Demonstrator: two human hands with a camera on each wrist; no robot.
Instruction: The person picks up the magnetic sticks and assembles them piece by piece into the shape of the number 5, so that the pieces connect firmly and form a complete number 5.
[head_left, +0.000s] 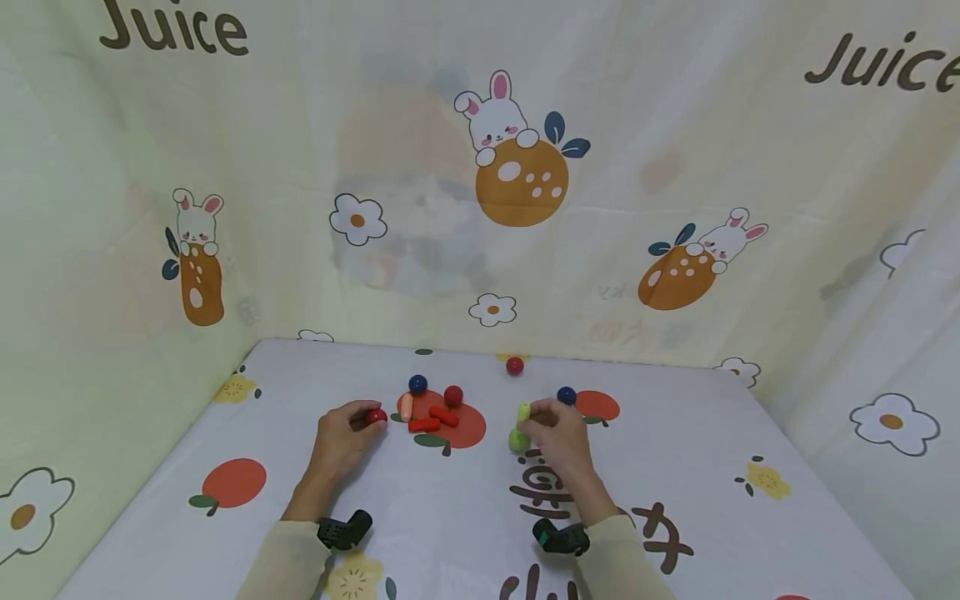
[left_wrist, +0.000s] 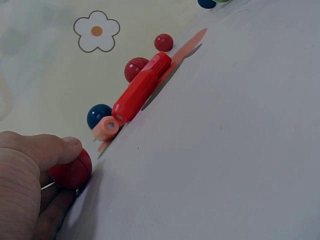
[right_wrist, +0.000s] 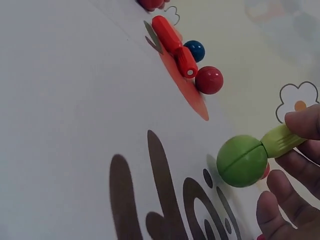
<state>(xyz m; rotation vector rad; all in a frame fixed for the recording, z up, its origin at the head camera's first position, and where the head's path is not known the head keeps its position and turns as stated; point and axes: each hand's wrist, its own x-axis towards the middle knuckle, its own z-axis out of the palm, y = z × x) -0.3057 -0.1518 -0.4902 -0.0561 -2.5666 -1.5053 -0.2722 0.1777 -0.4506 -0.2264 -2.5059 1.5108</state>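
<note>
My left hand (head_left: 339, 446) holds a red ball (left_wrist: 75, 172) between thumb and fingers, low at the cloth on the left side of the table. On the right, my right hand (head_left: 566, 440) pinches a light-green ridged stick (right_wrist: 281, 141) between thumb and finger. A green ball (right_wrist: 242, 161) with a seam line sits against the lower end of that stick. Whether the green ball touches the table cannot be told. Between the hands lie two red sticks (head_left: 424, 425), a peach stick (head_left: 406, 407), a blue ball (head_left: 417, 383) and another red ball (head_left: 453, 396).
Farther back on the table is one more red ball (head_left: 514, 365). A second blue ball (head_left: 566, 396) stands just behind my right hand. A white printed cloth (head_left: 450, 517) covers the table, and a printed curtain (head_left: 420, 275) hangs along its back edge.
</note>
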